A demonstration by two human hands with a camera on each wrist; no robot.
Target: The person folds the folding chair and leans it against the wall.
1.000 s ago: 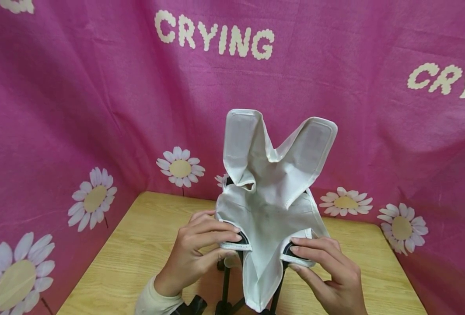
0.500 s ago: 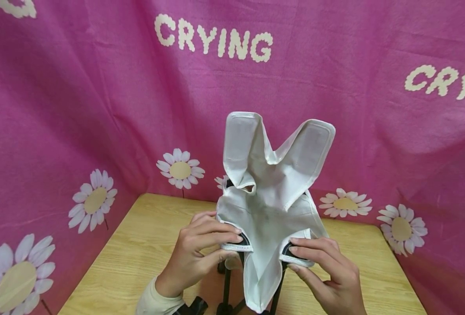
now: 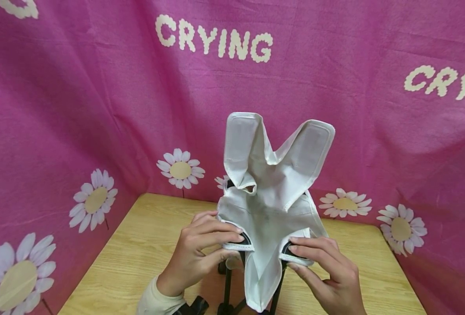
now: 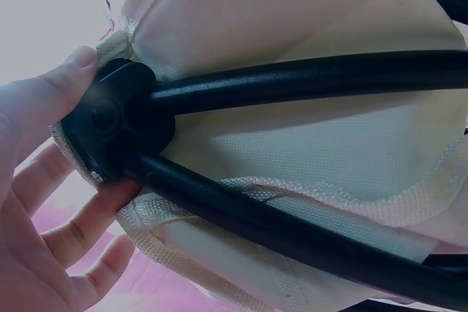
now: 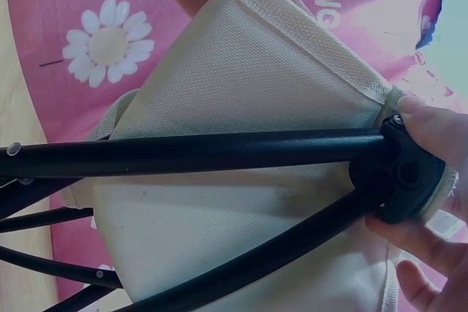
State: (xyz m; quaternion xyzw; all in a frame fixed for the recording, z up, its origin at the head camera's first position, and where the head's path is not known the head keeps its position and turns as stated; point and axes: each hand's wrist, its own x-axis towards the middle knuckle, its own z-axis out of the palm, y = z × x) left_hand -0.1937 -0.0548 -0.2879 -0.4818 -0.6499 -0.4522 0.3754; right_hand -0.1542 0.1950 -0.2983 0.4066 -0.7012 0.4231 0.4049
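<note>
A small folding chair (image 3: 263, 218) with a white fabric seat and black tube legs stands in front of me, its two back corners sticking up. My left hand (image 3: 197, 249) pinches the seat's near left corner, fingers on top and thumb below. At the near right corner, my right hand (image 3: 330, 271) grips the fabric in the same way. In the left wrist view, a black plastic joint (image 4: 106, 122) sits in that corner between thumb and fingers, with two black tubes (image 4: 307, 82) running from it. The right wrist view shows a matching joint (image 5: 402, 169) between the right thumb and fingers.
Under the chair lies a light wooden table (image 3: 138, 245). A pink cloth (image 3: 201, 96) with daisies and lettering hangs behind and along both sides. Crossed black legs (image 3: 227, 284) reach down below the seat. A black strap-like device (image 3: 194, 306) is at the left wrist.
The head view has shifted very slightly, so the backdrop and chair sit a little lower. Both hands keep their grip on the same corners.
</note>
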